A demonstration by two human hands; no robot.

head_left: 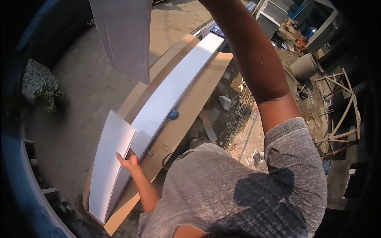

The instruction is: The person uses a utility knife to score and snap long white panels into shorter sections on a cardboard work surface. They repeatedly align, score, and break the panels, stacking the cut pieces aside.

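Observation:
With thumb on top and fingers around the edge, my left hand (129,161) grips a short white panel (106,158). The panel rests over the near end of a long white panel stack (176,75), which lies on an opened cardboard carton (186,119). My right arm rises past the top of the view, so that hand is out of sight. Another white panel (123,35) hangs in the air at the upper left; what holds its upper end cannot be seen. A small blue object (173,114) sits beside the stack on the cardboard.
Paved ground (67,139) spreads out on the left, with a patterned sack (39,83) standing there. To the right lie rubble, a white lump (225,103), a barrel (304,66) and a wooden frame (337,107). Dark strap-like material (166,162) is near the cardboard's edge.

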